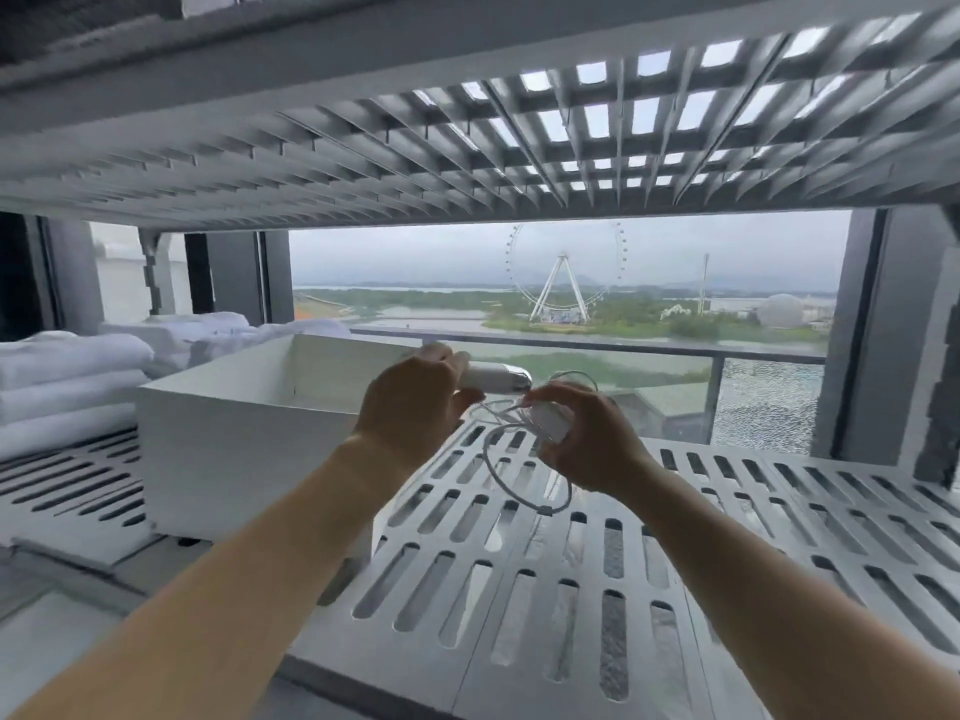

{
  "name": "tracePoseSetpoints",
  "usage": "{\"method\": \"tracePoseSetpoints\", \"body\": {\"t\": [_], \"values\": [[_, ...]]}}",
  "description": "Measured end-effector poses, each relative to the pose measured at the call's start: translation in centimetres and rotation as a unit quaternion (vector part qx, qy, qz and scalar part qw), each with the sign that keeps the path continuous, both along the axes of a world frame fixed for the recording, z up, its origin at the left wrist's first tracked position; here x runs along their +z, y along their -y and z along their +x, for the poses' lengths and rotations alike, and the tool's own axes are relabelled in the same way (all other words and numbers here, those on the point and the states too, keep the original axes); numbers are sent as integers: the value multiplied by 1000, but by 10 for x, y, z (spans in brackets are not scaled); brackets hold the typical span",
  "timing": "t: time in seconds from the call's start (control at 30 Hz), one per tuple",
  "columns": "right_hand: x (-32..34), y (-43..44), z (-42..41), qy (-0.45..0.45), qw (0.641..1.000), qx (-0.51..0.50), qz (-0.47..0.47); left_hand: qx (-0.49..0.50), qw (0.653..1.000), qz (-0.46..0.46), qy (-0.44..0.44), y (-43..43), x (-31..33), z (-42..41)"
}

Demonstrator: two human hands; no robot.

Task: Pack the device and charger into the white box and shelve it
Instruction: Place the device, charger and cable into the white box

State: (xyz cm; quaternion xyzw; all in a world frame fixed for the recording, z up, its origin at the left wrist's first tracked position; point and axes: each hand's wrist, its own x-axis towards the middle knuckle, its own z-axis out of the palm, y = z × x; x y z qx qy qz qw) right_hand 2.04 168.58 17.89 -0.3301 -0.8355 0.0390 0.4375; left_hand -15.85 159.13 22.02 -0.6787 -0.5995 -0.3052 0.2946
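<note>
An open white box (228,433) stands on the slotted grey shelf (675,511), left of centre. My left hand (415,402) grips a white device (496,379) with a silver tip, held level just above the box's right rim. My right hand (592,444) holds a small white charger block (550,420) close to the device's tip. The charger's thin white cable (514,480) hangs in a loop below both hands, over the shelf. The inside of the box is hidden from this angle.
Folded white towels (67,381) are stacked at the left of the shelf, behind and beside the box. Another slotted shelf (467,137) runs close overhead. A window with a railing (623,348) lies behind the shelf. The shelf's right half holds nothing.
</note>
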Motion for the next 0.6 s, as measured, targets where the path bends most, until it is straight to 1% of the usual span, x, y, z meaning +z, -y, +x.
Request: {"method": "tracePoseSetpoints", "body": {"t": [0.1, 0.3, 0.5, 0.6], "values": [[14, 6, -24, -31, 999, -3, 27, 3, 1000, 12, 11, 7, 12, -26], [46, 19, -87, -85, 992, 28, 84, 10, 1000, 13, 25, 20, 34, -97], [65, 28, -146, -93, 987, 42, 122, 27, 998, 3, 53, 21, 44, -171], [64, 29, -177, -59, 992, 26, 107, 29, 998, -6, 62, 14, 44, -200]]}}
